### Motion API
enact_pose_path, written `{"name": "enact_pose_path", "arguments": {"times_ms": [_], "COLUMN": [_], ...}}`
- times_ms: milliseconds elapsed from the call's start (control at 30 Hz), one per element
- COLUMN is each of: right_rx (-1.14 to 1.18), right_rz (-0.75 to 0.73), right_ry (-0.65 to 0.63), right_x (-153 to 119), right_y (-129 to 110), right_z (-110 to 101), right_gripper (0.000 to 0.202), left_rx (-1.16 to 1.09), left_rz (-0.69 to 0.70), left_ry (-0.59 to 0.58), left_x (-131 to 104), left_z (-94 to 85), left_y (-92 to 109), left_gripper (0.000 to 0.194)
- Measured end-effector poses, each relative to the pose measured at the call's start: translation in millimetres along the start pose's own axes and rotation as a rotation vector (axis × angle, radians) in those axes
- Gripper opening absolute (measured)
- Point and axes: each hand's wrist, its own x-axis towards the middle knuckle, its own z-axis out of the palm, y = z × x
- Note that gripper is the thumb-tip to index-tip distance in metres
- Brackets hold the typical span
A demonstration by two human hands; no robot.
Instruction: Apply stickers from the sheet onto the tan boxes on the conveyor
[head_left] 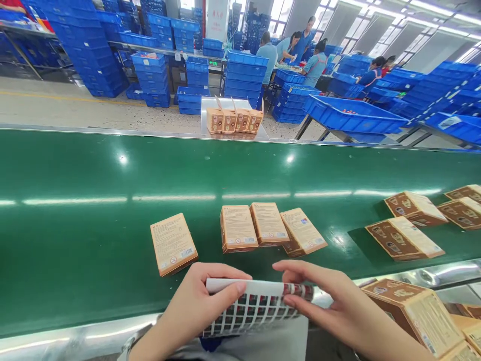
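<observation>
A sheet of small dark-and-red stickers (259, 305) on white backing is held low in front of me, its top edge curled over. My left hand (205, 296) is closed on its left part, the thumb pressing on the front. At the right end, where the sheet is rolled with stickers facing out, my right hand (325, 291) pinches it between thumb and fingers. Just beyond my hands, several brown-and-cream boxes lie on the green belt: one box (174, 243) on the left, two boxes side by side (238, 226), and a tilted box (303, 230) bearing a small coloured sticker.
More boxes (404, 238) lie along the belt (93, 240) on the right, and others (417, 311) are stacked near my right arm. Four-sided open cartons (229, 122) stand on a ledge across the belt. Blue crates (246, 70) and several people are behind.
</observation>
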Motion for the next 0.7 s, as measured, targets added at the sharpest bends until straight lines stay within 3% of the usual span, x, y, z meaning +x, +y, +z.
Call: {"name": "enact_pose_path", "arguments": {"times_ms": [67,167,233,300,367,467,600,700], "right_rx": [0.001,-0.022,-0.037,-0.068,-0.141,-0.307,-0.656,-0.889], "right_rz": [-0.015,-0.05,-0.069,-0.083,-0.105,-0.223,-0.516,-0.649], "right_ry": [0.056,0.126,0.149,0.159,0.168,0.184,0.329,0.389], "right_x": [-3.8,-7.9,-11.7,-15.5,-17.7,-16.6,-14.7,-19.2], "right_y": [-5.3,-5.4,-4.0,-3.6,-4.6,-6.4,-1.4,6.2], "right_z": [8.1,15.9,18.2,18.2,15.9,11.2,12.7,21.3], "right_gripper": [0.028,0.032,0.034,0.033,0.029,0.013,0.024,0.033], "left_rx": [0.18,0.491,0.635,0.688,0.674,0.649,0.65,0.61], "left_rz": [0.173,0.542,0.672,0.652,0.577,0.531,0.492,0.407], "left_ry": [0.033,0.109,0.043,-0.062,-0.124,-0.128,-0.114,-0.108], "left_x": [0.4,0.9,1.9,3.6,5.7,7.7,8.1,8.6], "left_z": [-2.3,2.9,12.0,22.3,30.4,35.4,34.8,35.2], "left_y": [6.8,16.5,21.3,23.6,23.3,20.8,18.9,19.0], "left_gripper": [0.023,0.028,0.02,0.011,0.016,0.014,0.015,0.018]}}
